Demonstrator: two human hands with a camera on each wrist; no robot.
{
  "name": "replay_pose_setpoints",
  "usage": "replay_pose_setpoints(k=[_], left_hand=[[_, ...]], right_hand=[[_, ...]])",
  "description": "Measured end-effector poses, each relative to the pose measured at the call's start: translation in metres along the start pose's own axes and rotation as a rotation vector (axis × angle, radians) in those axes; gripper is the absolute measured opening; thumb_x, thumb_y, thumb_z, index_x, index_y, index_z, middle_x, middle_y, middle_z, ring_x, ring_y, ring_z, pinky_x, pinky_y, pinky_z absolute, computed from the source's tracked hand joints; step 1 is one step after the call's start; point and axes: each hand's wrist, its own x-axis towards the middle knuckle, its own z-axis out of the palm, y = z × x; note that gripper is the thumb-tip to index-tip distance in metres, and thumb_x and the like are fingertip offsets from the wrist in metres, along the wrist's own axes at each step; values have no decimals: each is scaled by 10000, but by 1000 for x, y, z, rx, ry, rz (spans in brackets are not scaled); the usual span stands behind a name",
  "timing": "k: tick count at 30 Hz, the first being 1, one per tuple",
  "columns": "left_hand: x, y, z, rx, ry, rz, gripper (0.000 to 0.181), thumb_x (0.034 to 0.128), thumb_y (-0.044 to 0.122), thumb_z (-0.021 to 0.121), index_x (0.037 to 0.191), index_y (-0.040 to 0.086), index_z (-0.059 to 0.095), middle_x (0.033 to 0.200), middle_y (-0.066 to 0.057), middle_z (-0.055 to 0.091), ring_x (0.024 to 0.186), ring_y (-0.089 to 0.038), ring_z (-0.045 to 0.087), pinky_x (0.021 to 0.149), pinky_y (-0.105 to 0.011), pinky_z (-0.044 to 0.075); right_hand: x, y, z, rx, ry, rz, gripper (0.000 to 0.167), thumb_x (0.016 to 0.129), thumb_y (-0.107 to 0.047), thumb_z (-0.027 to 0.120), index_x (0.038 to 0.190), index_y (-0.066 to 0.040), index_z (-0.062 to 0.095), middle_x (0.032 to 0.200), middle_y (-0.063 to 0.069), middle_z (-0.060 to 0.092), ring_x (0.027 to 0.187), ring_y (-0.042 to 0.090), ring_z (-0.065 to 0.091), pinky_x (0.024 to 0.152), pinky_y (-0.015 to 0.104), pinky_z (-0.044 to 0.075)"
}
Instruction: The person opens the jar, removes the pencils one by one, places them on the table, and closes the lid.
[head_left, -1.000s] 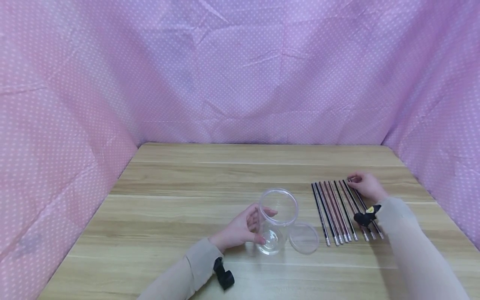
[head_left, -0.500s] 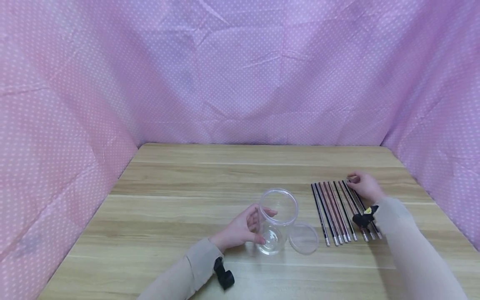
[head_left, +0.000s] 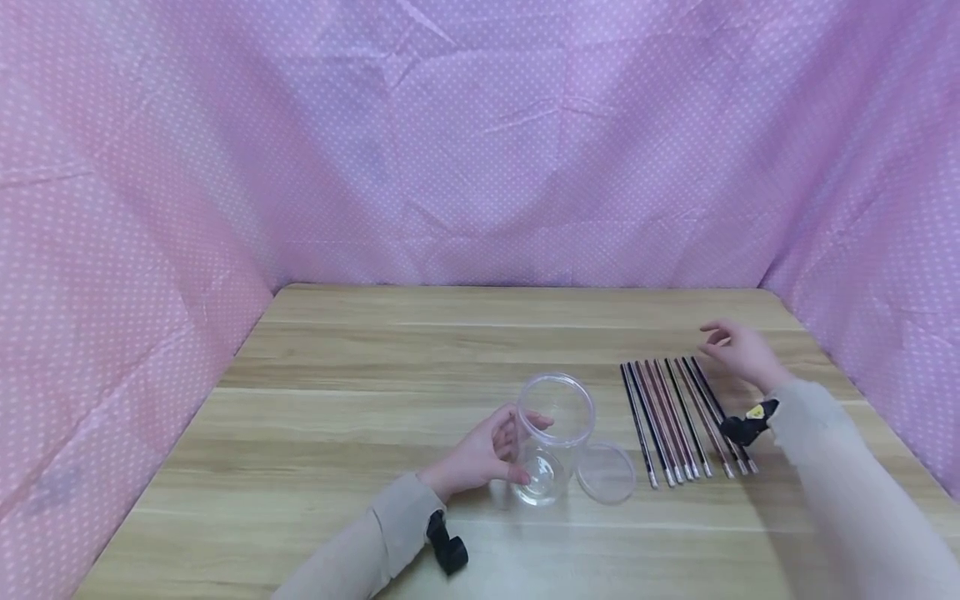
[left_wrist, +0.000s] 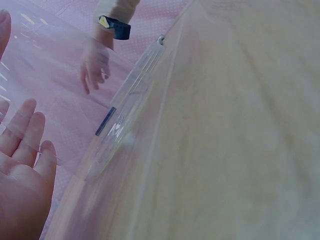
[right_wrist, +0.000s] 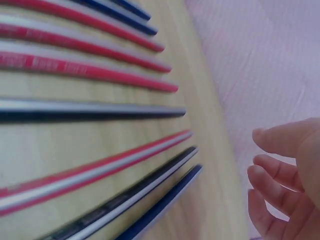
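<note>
My left hand [head_left: 480, 454] holds a clear plastic jar [head_left: 551, 442] upright on the table, thumb at the front and fingers around its far side. The jar's mouth faces up. A round clear lid [head_left: 606, 473] lies flat just right of it. Further right, several pencils [head_left: 667, 417] in dark and red tones lie side by side, their eraser ends toward me. My right hand [head_left: 742, 354] hovers past their far ends at the right, fingers loosely bent and holding nothing. In the right wrist view, a gap separates this hand [right_wrist: 280, 192] from the pencil tips.
The wood-grain table [head_left: 337, 367] extends to the left and behind the jar. Pink polka-dot cloth [head_left: 480, 150] hangs along its back and sides. Black camera straps [head_left: 447, 546] sit on both wrists.
My right hand has let go of the rightmost pencil and lifted up and to the right. That pencil now lies closer to the others. The left hand and jar stay in place.
</note>
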Motion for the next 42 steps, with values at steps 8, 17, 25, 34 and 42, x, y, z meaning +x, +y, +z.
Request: replay_pose_setpoints(k=[8,17,25,34,42], left_hand=[[1,1,-2,-16,-8,15,713,728,-90,717,1350,18,384,1458,-133,428,1396,-215,332,1155,-326,290],[1,-1,-3,-26,-18,25,739,718,3,764,1347,4,376,1461,-144,420,1390,-229,342,1149,-320,301],[0,-2,-3,-19,-13,9,750,724,11,764,1366,45,378,1458,-112,432,1391,-213,341,1156,-336,288],[0,-2,-3,-19,-9,-9,744,726,-7,754,1365,44,378,1461,-109,430,1397,-217,331,1161,-352,278],[0,-3,-3,-29,-9,-16,741,723,-5,757,1364,55,388,1459,-100,434,1400,-212,325,1162,-340,276]], right_hand=[[5,-33,-13,-36,12,-63,328,917,-102,577,1187,79,533,974,257,631,834,343,617,659,306,483],[-4,-80,-11,-31,-48,-199,294,905,-97,601,1163,43,574,972,181,646,833,261,622,660,282,505],[-17,-104,6,-28,-58,-379,253,855,-39,652,1100,9,615,903,87,652,758,145,626,634,252,533],[-39,-118,35,17,-75,-502,452,770,-146,764,1150,20,586,923,59,628,723,82,551,578,214,499],[-58,-125,55,-116,-153,-488,675,731,-355,790,1258,-12,546,1183,139,606,1038,289,592,863,475,525]])
